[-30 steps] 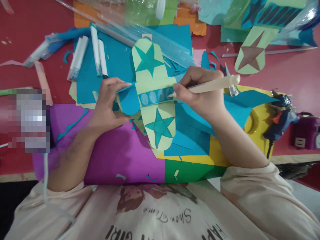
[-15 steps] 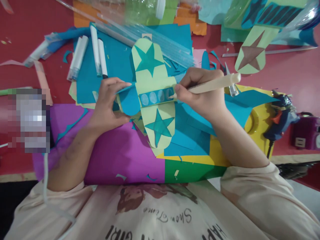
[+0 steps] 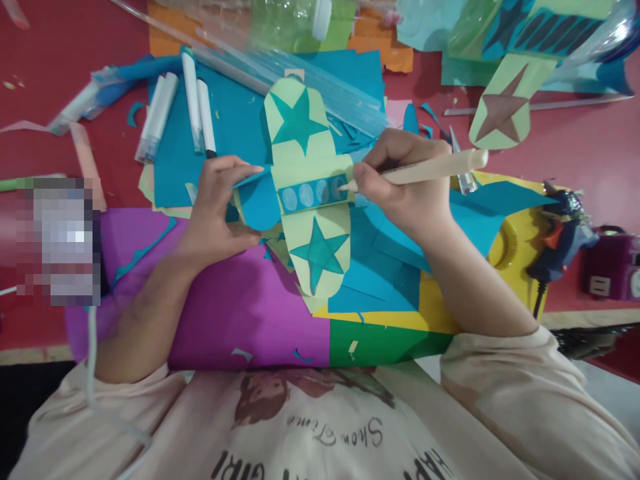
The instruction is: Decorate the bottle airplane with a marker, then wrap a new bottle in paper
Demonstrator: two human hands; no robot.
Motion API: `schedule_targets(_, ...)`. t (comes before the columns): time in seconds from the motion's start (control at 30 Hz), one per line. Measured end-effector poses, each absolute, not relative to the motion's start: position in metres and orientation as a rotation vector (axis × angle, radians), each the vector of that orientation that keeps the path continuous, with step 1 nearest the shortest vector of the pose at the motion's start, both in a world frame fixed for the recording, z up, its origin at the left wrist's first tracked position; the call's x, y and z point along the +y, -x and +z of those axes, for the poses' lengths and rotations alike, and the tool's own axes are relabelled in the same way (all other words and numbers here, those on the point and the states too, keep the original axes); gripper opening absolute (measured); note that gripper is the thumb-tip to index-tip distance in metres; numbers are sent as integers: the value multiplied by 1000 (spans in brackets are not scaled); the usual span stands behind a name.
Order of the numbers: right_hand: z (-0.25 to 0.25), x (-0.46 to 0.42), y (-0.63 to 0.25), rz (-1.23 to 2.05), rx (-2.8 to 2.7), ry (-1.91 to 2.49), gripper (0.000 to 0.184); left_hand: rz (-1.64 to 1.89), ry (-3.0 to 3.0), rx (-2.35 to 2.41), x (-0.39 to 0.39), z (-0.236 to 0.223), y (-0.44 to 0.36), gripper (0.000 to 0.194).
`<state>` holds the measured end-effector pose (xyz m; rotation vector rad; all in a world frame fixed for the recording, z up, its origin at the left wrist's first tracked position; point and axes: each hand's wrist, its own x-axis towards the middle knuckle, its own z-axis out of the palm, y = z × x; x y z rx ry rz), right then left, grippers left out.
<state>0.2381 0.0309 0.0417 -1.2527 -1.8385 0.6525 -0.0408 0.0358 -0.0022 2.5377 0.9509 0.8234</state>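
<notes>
A paper airplane model (image 3: 304,162) lies before me, pale green with a teal star on each wing. Along its body runs a blue strip (image 3: 327,193) with several whitish ovals. My right hand (image 3: 411,190) is closed around a cream marker (image 3: 434,166), its tip on the rightmost oval. My left hand (image 3: 220,207) curves around the blue rounded end (image 3: 261,200) of the model, fingers on top and thumb below, pinching it. Whether the model has something inside its body is hidden.
White markers (image 3: 161,117) lie at the upper left. A hot glue gun (image 3: 564,233) rests at the right, and scissors (image 3: 466,175) lie behind my right hand. A similar finished-looking plane (image 3: 503,110) with a brown star is at the upper right. Purple paper (image 3: 240,307) covers the near side.
My right hand and the marker have shifted very slightly, with the marker's tip still on the last oval. My left hand and the model have stayed in place.
</notes>
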Motion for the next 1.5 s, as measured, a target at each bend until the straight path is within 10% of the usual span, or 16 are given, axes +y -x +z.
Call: schedule_targets(1.5, 42, 31, -238, 683, -1810, 1256, 46, 830, -2576, 964, 36, -1, 39, 66)
